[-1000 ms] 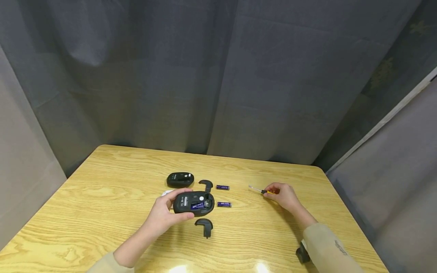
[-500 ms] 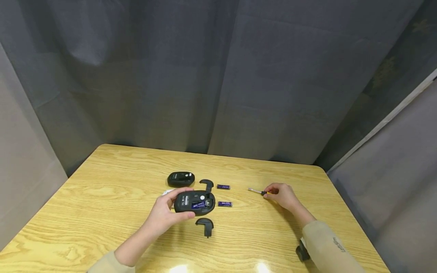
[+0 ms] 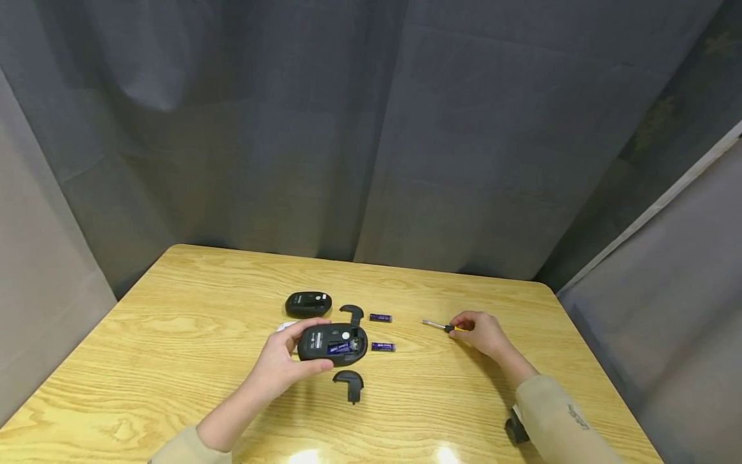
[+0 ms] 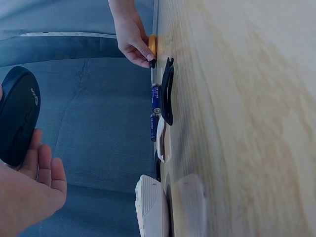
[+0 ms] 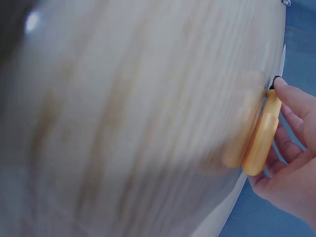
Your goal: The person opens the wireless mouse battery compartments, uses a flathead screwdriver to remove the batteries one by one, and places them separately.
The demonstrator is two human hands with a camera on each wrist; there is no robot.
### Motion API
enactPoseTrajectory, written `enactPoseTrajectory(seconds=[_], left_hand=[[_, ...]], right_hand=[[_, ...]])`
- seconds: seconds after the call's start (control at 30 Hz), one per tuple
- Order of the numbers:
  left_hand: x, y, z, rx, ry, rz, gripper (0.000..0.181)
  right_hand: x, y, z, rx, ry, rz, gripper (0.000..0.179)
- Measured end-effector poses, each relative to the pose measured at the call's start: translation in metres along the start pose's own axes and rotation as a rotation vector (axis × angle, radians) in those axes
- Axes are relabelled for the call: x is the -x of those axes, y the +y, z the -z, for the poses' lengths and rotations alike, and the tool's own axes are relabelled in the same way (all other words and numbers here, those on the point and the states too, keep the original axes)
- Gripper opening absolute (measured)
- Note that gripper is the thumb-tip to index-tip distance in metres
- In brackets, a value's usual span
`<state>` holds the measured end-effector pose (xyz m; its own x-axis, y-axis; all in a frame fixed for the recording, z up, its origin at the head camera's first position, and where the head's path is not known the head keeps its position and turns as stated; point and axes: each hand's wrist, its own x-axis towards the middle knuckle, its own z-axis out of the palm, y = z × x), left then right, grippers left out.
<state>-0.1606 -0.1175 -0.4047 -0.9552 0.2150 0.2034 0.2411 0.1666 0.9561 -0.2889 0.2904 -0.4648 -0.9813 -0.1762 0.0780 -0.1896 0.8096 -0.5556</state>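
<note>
My left hand [image 3: 278, 364] holds a black computer mouse [image 3: 313, 343] underside up, thumb on the near side and fingers on the far side. Its battery compartment is uncovered, and a purple AAA-looking battery [image 3: 339, 348] sits in it. In the left wrist view the mouse's smooth back [image 4: 22, 118] faces the camera, raised off the table. My right hand [image 3: 480, 332] pinches a screwdriver [image 5: 264, 131] by the front of its yellow handle, close to the black collar. The handle is right at the table surface, and the metal shaft [image 3: 435, 324] points left.
Two black battery covers [image 3: 350, 385] lie near and beyond the held mouse. Two loose purple batteries [image 3: 383, 347] lie to its right. Another black mouse [image 3: 308, 304] rests underside up farther back. A white mouse [image 4: 150, 207] is partly hidden behind my left hand in the head view.
The screwdriver has turned slightly in my right hand, its tip a little nearer the front of the table. My left hand keeps its grip on the mouse almost still.
</note>
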Motion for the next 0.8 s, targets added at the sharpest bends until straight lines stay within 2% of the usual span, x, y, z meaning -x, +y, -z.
enactPoseTrajectory(seconds=[0.3, 0.53, 0.8], left_hand=[[-0.001, 0.001, 0.0, -0.005, 0.008, -0.009, 0.06], [-0.002, 0.001, 0.0, -0.009, 0.008, -0.02, 0.06], [-0.002, 0.003, 0.0, -0.009, 0.016, -0.025, 0.061]], right_hand=[[0.006, -0.004, 0.013, -0.019, 0.044, 0.071, 0.025], [0.017, -0.021, 0.027, 0.0, 0.052, 0.087, 0.029], [0.026, -0.044, 0.043, -0.052, 0.042, 0.112, 0.027]])
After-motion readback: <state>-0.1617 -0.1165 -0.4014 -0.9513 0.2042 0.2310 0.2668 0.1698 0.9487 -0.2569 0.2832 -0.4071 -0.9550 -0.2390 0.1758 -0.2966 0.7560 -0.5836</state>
